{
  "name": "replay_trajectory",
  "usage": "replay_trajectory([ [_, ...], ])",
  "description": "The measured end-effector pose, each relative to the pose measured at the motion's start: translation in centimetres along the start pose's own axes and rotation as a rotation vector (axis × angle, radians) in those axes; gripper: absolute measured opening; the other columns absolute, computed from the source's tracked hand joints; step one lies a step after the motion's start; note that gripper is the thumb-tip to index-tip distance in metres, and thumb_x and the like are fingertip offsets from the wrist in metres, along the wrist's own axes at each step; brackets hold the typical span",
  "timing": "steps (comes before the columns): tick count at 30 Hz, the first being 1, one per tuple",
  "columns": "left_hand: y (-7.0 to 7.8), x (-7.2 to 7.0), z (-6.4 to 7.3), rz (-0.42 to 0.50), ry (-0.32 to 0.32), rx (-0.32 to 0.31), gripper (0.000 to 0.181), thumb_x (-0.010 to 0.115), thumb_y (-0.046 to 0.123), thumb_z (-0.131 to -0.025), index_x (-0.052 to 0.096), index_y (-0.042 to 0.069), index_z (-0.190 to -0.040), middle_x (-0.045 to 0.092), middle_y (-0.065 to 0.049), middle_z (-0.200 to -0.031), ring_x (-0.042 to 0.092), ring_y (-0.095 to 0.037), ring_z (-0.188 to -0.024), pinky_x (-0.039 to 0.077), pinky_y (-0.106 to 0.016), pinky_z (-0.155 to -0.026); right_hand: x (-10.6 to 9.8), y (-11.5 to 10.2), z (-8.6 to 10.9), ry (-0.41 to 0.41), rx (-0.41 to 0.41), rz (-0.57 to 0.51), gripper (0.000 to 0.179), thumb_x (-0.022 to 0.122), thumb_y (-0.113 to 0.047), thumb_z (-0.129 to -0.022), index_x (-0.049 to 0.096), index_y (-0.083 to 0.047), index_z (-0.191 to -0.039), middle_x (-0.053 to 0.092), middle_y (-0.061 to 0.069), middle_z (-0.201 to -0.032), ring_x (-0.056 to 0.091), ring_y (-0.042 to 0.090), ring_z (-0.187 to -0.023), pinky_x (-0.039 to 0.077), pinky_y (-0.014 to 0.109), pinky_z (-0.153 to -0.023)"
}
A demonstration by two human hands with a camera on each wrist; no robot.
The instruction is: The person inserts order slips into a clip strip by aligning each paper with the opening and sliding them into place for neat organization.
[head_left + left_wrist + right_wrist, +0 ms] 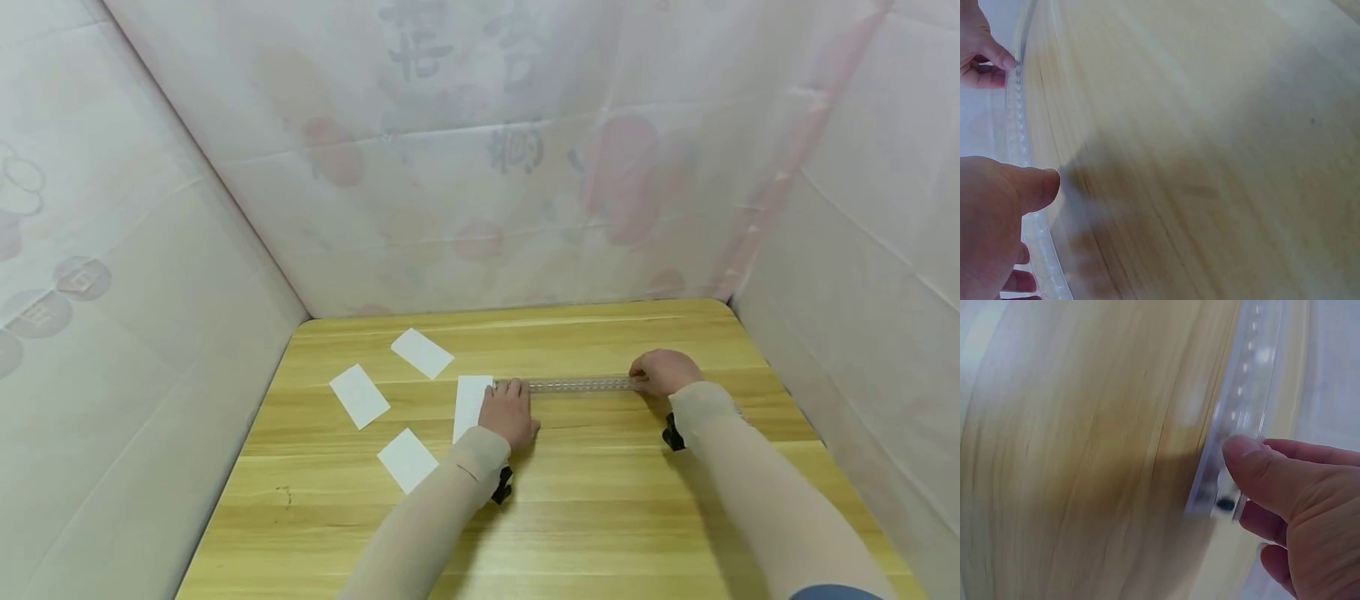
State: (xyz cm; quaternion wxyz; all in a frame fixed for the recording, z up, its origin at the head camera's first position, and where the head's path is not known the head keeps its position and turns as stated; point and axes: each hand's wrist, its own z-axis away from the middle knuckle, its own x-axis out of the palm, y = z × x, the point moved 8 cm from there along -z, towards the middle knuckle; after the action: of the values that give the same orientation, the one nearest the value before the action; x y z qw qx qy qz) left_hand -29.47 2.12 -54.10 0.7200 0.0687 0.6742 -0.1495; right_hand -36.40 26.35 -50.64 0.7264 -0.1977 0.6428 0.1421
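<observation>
A long clear plastic strip point(581, 385), with a row of small bright marks along it, lies crosswise above the wooden table. My right hand point(666, 372) pinches its right end between thumb and fingers; the right wrist view shows a dark round spot point(1225, 504) by that end. Over the strip's left end lies my left hand point(508, 414), fingers pointing forward and touching it, the thumb held apart to the right. That hand partly covers a white card point(470, 407) beneath and beside it.
Three more white cards, an upper one point(422, 353), a left one point(360, 397) and a lower one point(408, 461), lie left of the hands. The wooden table point(600, 517) is bordered by pale printed sheets point(480, 183) at the back and both sides.
</observation>
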Motion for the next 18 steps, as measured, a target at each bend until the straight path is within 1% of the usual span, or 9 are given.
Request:
replay_trajectory([
  [1,0.0,-0.1,0.0,-0.004,0.006,0.0,0.075,0.048,0.06,-0.092,0.031,0.013,-0.149,0.042,-0.002,-0.136,0.039,-0.022,-0.129,0.03,-0.046,-0.109,0.0,0.2,0.1,-0.006,-0.006,0.001,0.005,0.075,-0.016,-0.083,0.072,-0.012,-0.083,0.065,0.0,-0.075,0.058,0.017,-0.066,0.048,0.038,-0.062],
  [3,0.0,-0.2,0.1,-0.01,0.011,0.0,0.074,0.048,0.059,-0.093,0.032,0.013,-0.148,0.043,-0.002,-0.135,0.04,-0.022,-0.128,0.031,-0.046,-0.109,0.0,0.4,0.1,-0.015,-0.019,-0.004,0.014,0.075,-0.014,-0.084,0.065,-0.013,-0.073,0.053,-0.003,-0.064,0.047,0.013,-0.058,0.039,0.033,-0.056],
  [5,0.0,-0.4,0.2,-0.018,0.009,-0.001,0.074,0.048,0.059,-0.093,0.032,0.012,-0.148,0.043,-0.002,-0.134,0.04,-0.022,-0.127,0.031,-0.045,-0.109,0.0,0.5,0.2,-0.023,-0.034,-0.007,0.023,0.074,-0.014,-0.084,0.058,-0.015,-0.067,0.043,-0.004,-0.058,0.037,0.013,-0.055,0.032,0.033,-0.055],
  [8,0.0,-0.4,0.2,-0.013,0.005,0.0,0.074,0.048,0.06,-0.092,0.031,0.013,-0.148,0.042,-0.002,-0.134,0.039,-0.022,-0.128,0.031,-0.045,-0.109,-0.4,0.2,0.2,-0.008,-0.046,-0.004,0.028,0.076,-0.012,-0.082,0.055,-0.016,-0.064,0.038,-0.005,-0.057,0.034,0.012,-0.054,0.031,0.032,-0.055],
  [10,-0.1,-0.4,0.2,0.015,0.003,0.0,0.074,0.048,0.06,-0.092,0.031,0.014,-0.148,0.042,-0.002,-0.136,0.038,-0.022,-0.129,0.03,-0.046,-0.11,-0.5,0.1,0.1,-0.001,-0.046,0.005,0.027,0.077,-0.012,-0.081,0.055,-0.016,-0.065,0.041,-0.005,-0.057,0.036,0.012,-0.055,0.031,0.032,-0.055],
  [13,-0.6,-0.1,0.1,0.115,0.014,0.007,0.071,0.049,0.058,-0.093,0.033,0.016,-0.148,0.041,-0.001,-0.139,0.036,-0.021,-0.132,0.028,-0.05,-0.11,-0.5,-0.1,0.0,-0.001,-0.051,0.01,0.027,0.077,-0.012,-0.08,0.056,-0.016,-0.065,0.043,-0.006,-0.058,0.036,0.012,-0.055,0.032,0.032,-0.055],
  [15,-1.2,-0.3,0.4,0.203,0.023,0.005,0.068,0.049,0.054,-0.094,0.036,0.015,-0.147,0.04,-0.003,-0.143,0.035,-0.023,-0.134,0.028,-0.051,-0.109,-0.2,0.0,-0.1,-0.011,-0.052,0.013,0.024,0.078,-0.013,-0.08,0.058,-0.016,-0.066,0.047,-0.006,-0.059,0.038,0.012,-0.055,0.033,0.032,-0.055],
  [16,-1.5,-0.3,0.5,0.245,0.033,-0.003,0.066,0.05,0.052,-0.094,0.038,0.013,-0.147,0.04,-0.005,-0.144,0.036,-0.024,-0.134,0.029,-0.051,-0.109,-0.2,0.0,-0.1,-0.013,-0.059,0.018,0.023,0.078,-0.013,-0.08,0.059,-0.016,-0.067,0.048,-0.007,-0.06,0.039,0.012,-0.055,0.034,0.032,-0.055],
  [18,-2.6,-0.8,1.0,0.317,0.075,-0.035,0.063,0.053,0.046,-0.093,0.045,0.009,-0.142,0.044,-0.01,-0.141,0.041,-0.028,-0.129,0.034,-0.049,-0.106,0.0,0.0,-0.1,-0.014,-0.075,0.03,0.021,0.078,-0.014,-0.08,0.061,-0.016,-0.068,0.051,-0.008,-0.062,0.042,0.011,-0.056,0.036,0.032,-0.055],
])
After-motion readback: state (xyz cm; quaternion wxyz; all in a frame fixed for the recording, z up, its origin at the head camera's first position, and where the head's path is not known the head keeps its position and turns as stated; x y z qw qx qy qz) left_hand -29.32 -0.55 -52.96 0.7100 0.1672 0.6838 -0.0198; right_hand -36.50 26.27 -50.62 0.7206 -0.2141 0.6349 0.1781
